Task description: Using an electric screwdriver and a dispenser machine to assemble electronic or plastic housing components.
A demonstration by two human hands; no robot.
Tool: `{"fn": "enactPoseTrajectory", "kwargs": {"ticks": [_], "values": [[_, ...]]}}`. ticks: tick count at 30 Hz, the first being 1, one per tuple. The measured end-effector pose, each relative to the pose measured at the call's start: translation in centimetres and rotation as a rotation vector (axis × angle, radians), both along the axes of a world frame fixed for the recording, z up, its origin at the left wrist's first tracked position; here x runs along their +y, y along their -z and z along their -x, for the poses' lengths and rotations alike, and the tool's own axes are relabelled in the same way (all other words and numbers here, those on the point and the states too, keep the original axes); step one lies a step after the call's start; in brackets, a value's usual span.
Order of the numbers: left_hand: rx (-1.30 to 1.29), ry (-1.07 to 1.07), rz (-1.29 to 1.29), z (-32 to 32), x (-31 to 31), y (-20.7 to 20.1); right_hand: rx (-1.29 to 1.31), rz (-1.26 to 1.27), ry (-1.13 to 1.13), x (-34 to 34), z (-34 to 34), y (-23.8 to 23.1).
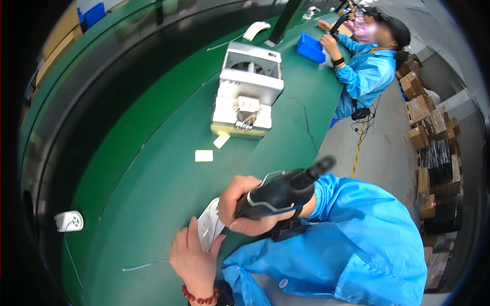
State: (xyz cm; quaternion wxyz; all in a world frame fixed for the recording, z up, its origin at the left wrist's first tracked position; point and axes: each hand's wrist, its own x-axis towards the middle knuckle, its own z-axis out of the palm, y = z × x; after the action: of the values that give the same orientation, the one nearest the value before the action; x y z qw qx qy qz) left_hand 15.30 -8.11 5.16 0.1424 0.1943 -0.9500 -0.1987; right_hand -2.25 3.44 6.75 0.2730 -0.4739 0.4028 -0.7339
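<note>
One long green workbench (173, 132) curves across the view. Past its far right edge sits one co-worker in blue (367, 76), with at least one person in pink (363, 30) beyond. One silver-grey machine (247, 92) stands on the bench. One black power screwdriver (278, 196) is gripped in the wearer's right hand (250, 224), fingers wrapped around it. The left hand (196, 257) holds one white casing (208, 224) on the bench, thumb and fingers at opposite sides, just below the right hand. Two small pale-yellow pieces (204, 155) lie near the machine.
</note>
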Motion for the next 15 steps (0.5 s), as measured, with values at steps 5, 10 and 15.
{"fn": "enactPoseTrajectory", "kwargs": {"ticks": [5,10,15], "values": [[0.011,-0.026,-0.046,-0.1,0.5,-1.2,-0.111,0.065,-0.038,0.3,2.3,-2.9],[0.024,-0.017,-0.047,0.0,0.6,-1.2,0.022,0.164,0.405,-0.3,8.9,-5.5],[0.028,-0.013,-0.044,0.1,0.6,-1.3,0.188,0.017,0.643,-0.8,12.2,-6.9]]}}
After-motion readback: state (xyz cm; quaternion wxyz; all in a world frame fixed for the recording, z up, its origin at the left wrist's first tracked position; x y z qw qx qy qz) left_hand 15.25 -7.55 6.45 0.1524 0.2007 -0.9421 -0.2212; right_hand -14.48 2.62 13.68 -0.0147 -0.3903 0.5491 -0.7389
